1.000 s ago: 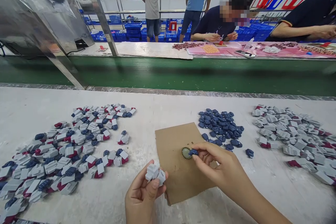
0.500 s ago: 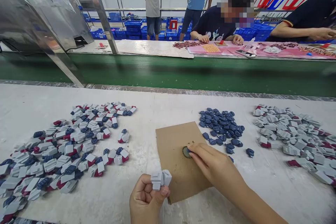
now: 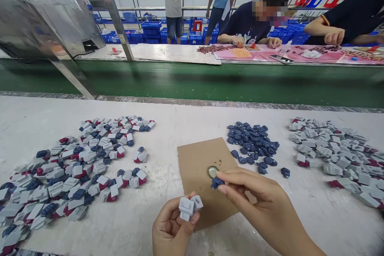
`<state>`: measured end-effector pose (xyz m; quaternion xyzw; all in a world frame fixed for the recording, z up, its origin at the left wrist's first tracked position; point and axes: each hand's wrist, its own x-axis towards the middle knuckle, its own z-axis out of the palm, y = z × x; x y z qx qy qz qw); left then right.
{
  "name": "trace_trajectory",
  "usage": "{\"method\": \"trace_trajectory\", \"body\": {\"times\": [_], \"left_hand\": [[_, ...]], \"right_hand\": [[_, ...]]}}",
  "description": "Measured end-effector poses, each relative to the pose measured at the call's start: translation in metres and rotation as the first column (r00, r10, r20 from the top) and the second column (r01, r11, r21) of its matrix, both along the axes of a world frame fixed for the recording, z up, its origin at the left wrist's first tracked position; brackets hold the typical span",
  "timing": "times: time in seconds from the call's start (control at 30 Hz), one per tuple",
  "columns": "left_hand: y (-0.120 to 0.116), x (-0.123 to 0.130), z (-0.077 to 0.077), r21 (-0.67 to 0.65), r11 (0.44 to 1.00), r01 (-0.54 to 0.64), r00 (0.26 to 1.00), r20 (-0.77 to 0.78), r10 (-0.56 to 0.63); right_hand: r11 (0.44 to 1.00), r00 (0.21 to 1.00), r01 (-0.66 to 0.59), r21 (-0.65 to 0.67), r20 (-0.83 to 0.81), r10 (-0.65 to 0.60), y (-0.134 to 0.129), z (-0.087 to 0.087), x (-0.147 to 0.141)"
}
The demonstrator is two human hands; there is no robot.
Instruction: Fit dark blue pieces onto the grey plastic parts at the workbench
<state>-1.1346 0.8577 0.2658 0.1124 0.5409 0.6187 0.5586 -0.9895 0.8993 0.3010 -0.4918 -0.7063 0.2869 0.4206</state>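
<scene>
I have a small dark blue piece [image 3: 216, 183] pinched at the tips of my right hand [image 3: 264, 204], held just above the near edge of the little round cap [image 3: 213, 171] that sits on the brown card [image 3: 198, 168]; it hangs clear of the card, not resting on it. My left hand [image 3: 174, 228] is closed around a grey block [image 3: 189, 206], its fingers [image 3: 192, 219] curled under and the thumb pressed against its side, low and near me at the card's near edge. I judge this to be the joining step: blue piece lifted from the cap, grey block waiting. The next move calls for bringing the two together, lining up the blue piece with the block's open side and pressing without letting either twist in the grip. My right wrist comes in from the near right, palm turned left; the left hand rises from the bottom edge, knuckles toward me. To the right of the card lies a heap of blue pieces [image 3: 252, 144], farther right a heap of grey blocks [image 3: 336, 152], and on the left a wide spread of finished parts [image 3: 75, 168], all on the white table [image 3: 186, 124].
</scene>
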Motion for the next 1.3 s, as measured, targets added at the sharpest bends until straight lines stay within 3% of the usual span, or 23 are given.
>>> {"method": "trace_trajectory", "body": {"times": [0.13, 0.57, 0.73, 0.87, 1.1, 1.3], "left_hand": [[-0.002, 0.001, 0.002, 0.059, 0.998, 0.005, 0.999, -0.035, -0.003], [-0.002, 0.003, 0.007, 0.07, 0.997, -0.013, 1.0, -0.011, 0.014], [-0.004, 0.006, 0.008, 0.103, 0.994, -0.022, 0.995, -0.09, 0.031], [-0.004, 0.011, 0.007, 0.11, 0.993, -0.04, 0.988, -0.147, 0.056], [0.0, 0.009, -0.005, 0.057, 0.998, -0.04, 0.999, 0.026, 0.039], [0.006, 0.008, 0.002, -0.04, 0.999, 0.022, 0.99, 0.143, -0.016]], "right_hand": [[0.995, 0.993, -0.09, -0.044, -0.084, 0.086, -0.008, 0.011, -0.014], [0.982, 0.978, -0.165, -0.093, -0.146, 0.151, -0.011, 0.007, -0.017], [0.966, 0.965, -0.246, -0.083, -0.114, 0.236, -0.009, 0.006, -0.016], [0.978, 0.972, -0.2, -0.066, -0.141, 0.189, -0.012, 0.002, -0.021], [0.993, 0.983, -0.101, -0.065, -0.159, 0.09, -0.015, -0.008, -0.032], [0.984, 0.982, -0.174, -0.046, -0.084, 0.169, -0.005, 0.002, -0.016]]}}
